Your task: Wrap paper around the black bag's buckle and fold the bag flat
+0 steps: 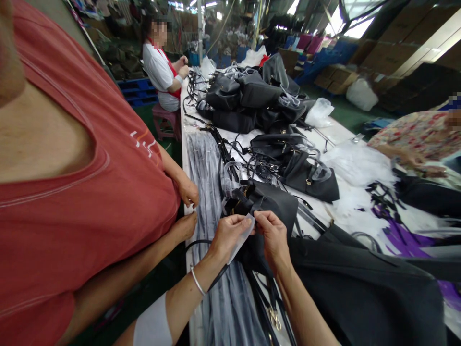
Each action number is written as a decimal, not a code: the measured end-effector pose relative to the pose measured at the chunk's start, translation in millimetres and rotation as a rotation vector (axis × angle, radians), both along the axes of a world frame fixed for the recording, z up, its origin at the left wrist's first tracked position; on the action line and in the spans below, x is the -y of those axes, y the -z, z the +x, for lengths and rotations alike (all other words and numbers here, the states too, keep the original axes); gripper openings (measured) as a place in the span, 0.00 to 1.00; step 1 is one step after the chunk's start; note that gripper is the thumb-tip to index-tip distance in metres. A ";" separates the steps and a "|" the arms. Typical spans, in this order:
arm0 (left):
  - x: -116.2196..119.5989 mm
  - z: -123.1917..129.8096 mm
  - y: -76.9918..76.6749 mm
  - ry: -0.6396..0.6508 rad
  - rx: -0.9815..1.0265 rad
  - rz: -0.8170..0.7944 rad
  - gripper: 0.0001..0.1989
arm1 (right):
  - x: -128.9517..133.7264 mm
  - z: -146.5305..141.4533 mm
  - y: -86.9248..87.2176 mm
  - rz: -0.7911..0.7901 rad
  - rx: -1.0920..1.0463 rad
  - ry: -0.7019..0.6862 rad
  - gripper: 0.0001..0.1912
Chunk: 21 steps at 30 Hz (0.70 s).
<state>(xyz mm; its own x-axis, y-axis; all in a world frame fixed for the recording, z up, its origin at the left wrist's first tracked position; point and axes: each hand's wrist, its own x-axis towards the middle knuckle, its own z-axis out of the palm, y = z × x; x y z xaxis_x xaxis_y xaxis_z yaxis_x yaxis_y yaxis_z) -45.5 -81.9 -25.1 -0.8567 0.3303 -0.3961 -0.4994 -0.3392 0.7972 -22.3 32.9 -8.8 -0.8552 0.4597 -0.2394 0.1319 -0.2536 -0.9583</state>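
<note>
Pinched between thumb and fingers of my left hand (pixel 230 235) is a translucent plastic strip (pixel 240 241), which slants down past the wrist. My right hand (pixel 273 235) is closed at the strip's upper end, its fingertips close to those of my left hand. Just behind both hands a black bag (pixel 277 204) with buckled straps lies on the table; the hands hide part of it. Beneath my left forearm run long plastic-wrapped strips (pixel 207 178) along the table's edge. A larger black bag (pixel 363 283) lies to the right of my right forearm.
A person in a red shirt (pixel 118 192) stands close on the left, hands at the table edge. Black bags (pixel 252 93) are piled farther back, beside a seated person (pixel 162 72). At the right are another person (pixel 418 139), clear plastic (pixel 360 161) and purple strips (pixel 403 238).
</note>
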 end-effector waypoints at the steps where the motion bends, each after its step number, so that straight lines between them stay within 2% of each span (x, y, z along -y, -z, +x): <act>1: -1.1 -1.8 -1.5 -0.005 0.002 0.002 0.22 | 0.4 0.7 -1.6 -0.009 0.006 -0.018 0.16; 3: -2.6 -4.4 -4.6 -0.009 0.023 0.019 0.22 | -1.8 -0.9 -4.2 -0.028 0.030 -0.054 0.16; 8: -2.1 -3.3 -5.4 0.012 0.095 0.035 0.24 | -15.7 -20.2 -4.9 -0.066 0.181 -0.104 0.26; 13: -2.8 -4.3 -2.9 0.022 0.104 0.052 0.25 | -18.5 -29.5 2.2 -0.003 0.120 -0.018 0.20; 16: -10.4 -15.6 1.7 0.020 0.097 0.064 0.24 | -16.3 -24.9 6.2 0.000 0.086 -0.023 0.19; 21: -36.0 -51.6 18.5 -0.002 0.061 -0.035 0.24 | -15.7 -22.9 11.3 0.004 0.064 -0.020 0.16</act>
<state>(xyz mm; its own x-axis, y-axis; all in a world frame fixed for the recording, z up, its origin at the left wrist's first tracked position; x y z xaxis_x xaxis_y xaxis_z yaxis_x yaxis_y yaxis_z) -97.1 -45.9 -43.6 -0.8311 0.3135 -0.4593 -0.5471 -0.3127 0.7765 -45.2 48.6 -20.1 -0.8472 0.4437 -0.2923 0.1980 -0.2469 -0.9486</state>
